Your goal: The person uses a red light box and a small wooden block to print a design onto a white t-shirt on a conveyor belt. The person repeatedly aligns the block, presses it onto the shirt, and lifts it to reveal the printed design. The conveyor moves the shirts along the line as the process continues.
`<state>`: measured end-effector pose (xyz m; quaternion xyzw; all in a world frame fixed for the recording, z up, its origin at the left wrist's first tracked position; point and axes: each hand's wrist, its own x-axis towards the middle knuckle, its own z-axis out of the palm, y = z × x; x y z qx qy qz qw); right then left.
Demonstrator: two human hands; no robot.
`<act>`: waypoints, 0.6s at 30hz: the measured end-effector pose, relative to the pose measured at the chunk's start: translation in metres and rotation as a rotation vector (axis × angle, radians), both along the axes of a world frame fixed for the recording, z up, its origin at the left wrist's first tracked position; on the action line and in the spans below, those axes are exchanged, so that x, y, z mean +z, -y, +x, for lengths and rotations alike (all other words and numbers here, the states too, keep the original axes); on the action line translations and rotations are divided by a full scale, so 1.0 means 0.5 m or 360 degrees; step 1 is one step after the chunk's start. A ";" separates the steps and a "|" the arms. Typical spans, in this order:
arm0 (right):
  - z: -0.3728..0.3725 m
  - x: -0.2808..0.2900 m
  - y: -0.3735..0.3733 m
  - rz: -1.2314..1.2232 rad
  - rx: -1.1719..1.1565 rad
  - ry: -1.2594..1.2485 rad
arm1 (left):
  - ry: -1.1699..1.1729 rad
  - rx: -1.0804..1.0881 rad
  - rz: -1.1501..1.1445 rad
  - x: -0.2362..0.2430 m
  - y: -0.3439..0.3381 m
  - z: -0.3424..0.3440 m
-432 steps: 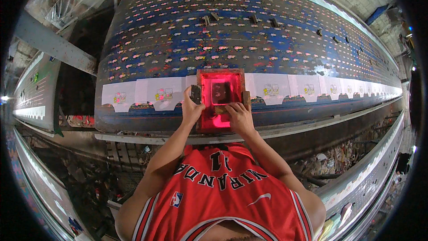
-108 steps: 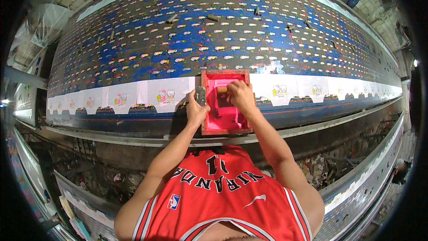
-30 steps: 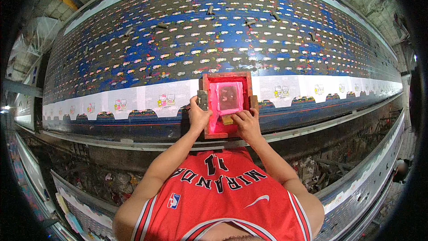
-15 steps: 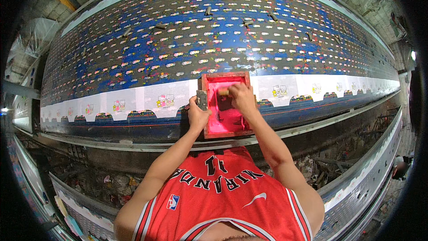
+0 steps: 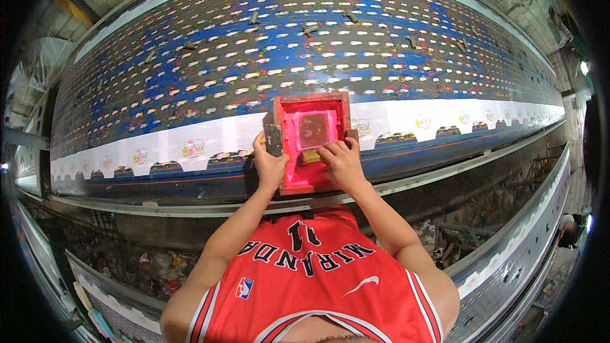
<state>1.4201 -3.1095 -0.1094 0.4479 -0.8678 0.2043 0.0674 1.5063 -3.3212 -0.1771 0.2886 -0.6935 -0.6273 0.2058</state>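
Note:
A small red-stained wooden printing frame point(image 5: 313, 96) lies across the white printed sheets at the table's near edge. Bright pink ink coats its inside, around a brownish rectangle in the middle. My left hand point(image 5: 270, 166) is closed round a dark block point(image 5: 273, 140) at the frame's left side. Inside the near half of the frame rests a yellowish squeegee point(image 5: 310, 156). Curled fingers of my right hand point(image 5: 343, 164) are at the squeegee's right end, partly covering it. Just beyond those fingers, a brown block point(image 5: 352, 133) sticks out from the frame's right side.
White sheets with small cartoon prints point(image 5: 194, 148) run along the long table point(image 5: 210, 181). Several short dark sticks point(image 5: 310, 29) lie on its patterned blue-black top. A metal rail point(image 5: 190, 208) borders the near edge, with debris below. Another person point(image 5: 567, 235) is at far right.
The frame has moved right along the sheets, and my view has shifted right too. The squeegee and my right hand have come from the frame's middle toward me. My left hand keeps its hold.

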 end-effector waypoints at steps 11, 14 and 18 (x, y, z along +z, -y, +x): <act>-0.142 -0.010 -0.265 0.0163 -0.0009 0.0126 | 0.0292 -0.0015 -0.0098 -0.030 -0.264 -0.146; -0.155 -0.041 -0.287 0.0162 0.0023 0.0092 | 0.0374 -0.0028 -0.0108 -0.015 -0.279 -0.155; -0.161 -0.050 -0.297 0.0116 0.0051 0.0121 | 0.0389 -0.0029 -0.0157 -0.015 -0.280 -0.157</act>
